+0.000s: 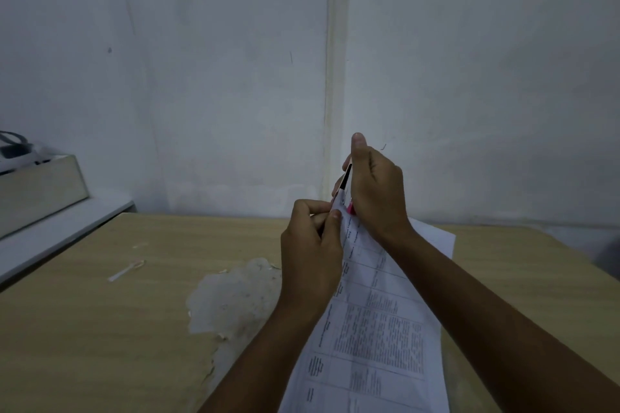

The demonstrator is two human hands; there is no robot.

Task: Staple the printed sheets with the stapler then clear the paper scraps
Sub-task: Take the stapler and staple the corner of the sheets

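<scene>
The printed sheets (375, 339) carry a table of text and are lifted off the wooden table (100, 329), slanting up toward their top corner. My left hand (310, 251) pinches that corner between thumb and fingers. My right hand (374, 191) is wrapped around a small pink and black stapler (347, 193), whose jaws sit on the same corner. Most of the stapler is hidden by my fingers. A long white paper scrap (124, 271) lies on the table at the left, with small scraps (222, 271) near a worn patch.
The table's veneer is peeled away in a pale patch (231, 305) at the middle. A grey box (40, 191) stands on a white ledge at the far left. A bare wall rises behind the table.
</scene>
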